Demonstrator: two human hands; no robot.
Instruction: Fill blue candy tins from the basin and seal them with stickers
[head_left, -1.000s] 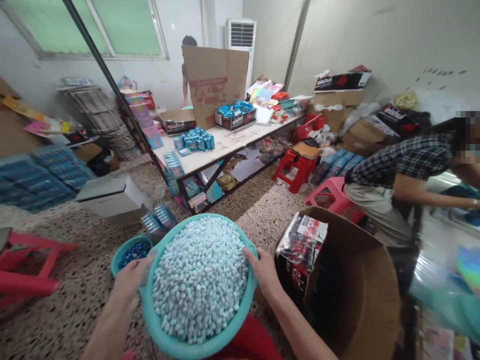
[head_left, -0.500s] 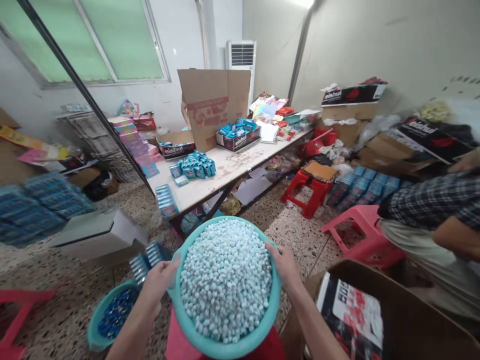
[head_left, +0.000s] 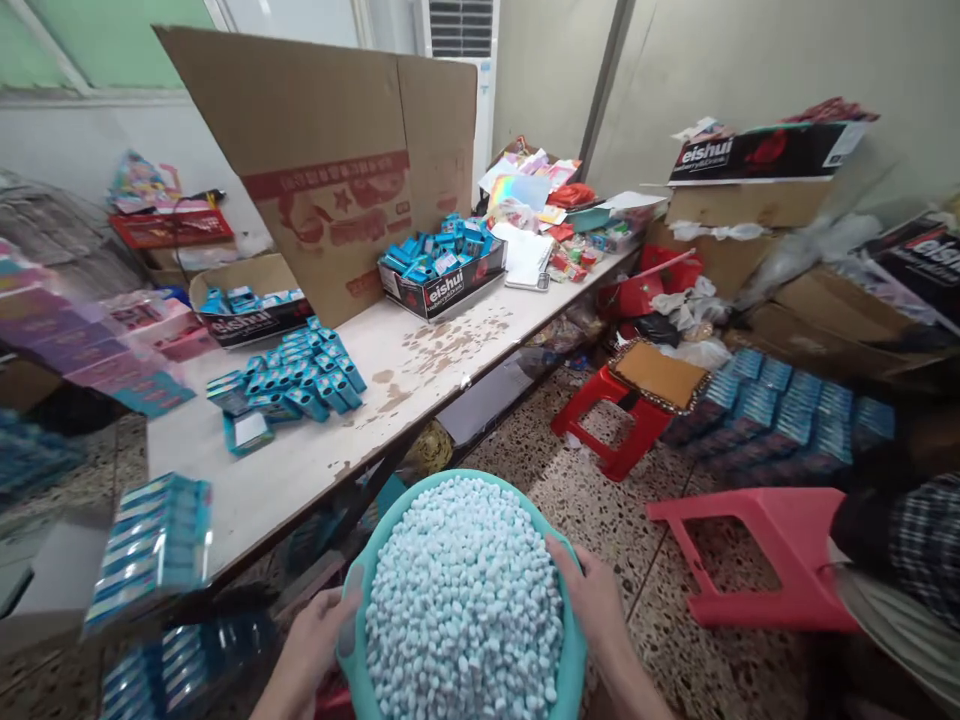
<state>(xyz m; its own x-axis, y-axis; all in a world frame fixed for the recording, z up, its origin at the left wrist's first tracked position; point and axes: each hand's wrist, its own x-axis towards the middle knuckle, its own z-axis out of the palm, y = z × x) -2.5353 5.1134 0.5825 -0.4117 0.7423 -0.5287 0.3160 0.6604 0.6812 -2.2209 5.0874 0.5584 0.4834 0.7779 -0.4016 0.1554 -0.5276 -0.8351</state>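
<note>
A round turquoise plastic basin (head_left: pixel 573 660), heaped with small pale-blue pellets (head_left: pixel 466 595), is held up in front of me. My left hand (head_left: pixel 319 635) grips its left rim, with the thumb on top and the other fingers mostly hidden below. On the opposite side my right hand (head_left: pixel 592 590) is closed round the right rim. The basin's lower edge is cut off by the bottom of the view. Ahead of the basin stands a long white table (head_left: pixel 390 400) with small blue boxes (head_left: pixel 300 370) clustered on it.
A big open carton (head_left: pixel 330 180) and a black tray of blue packets (head_left: pixel 442 265) stand on the table. To the right are a red stool (head_left: pixel 600 420), a pink stool (head_left: pixel 780 560) and a seated person (head_left: pixel 922 560). Wrapped blue packs (head_left: pixel 154 540) are at the table's near-left corner.
I have moved forward towards the table with the basin in both hands. The table and carton look larger, and the open box at lower right and the basin of blue pieces have left view.
</note>
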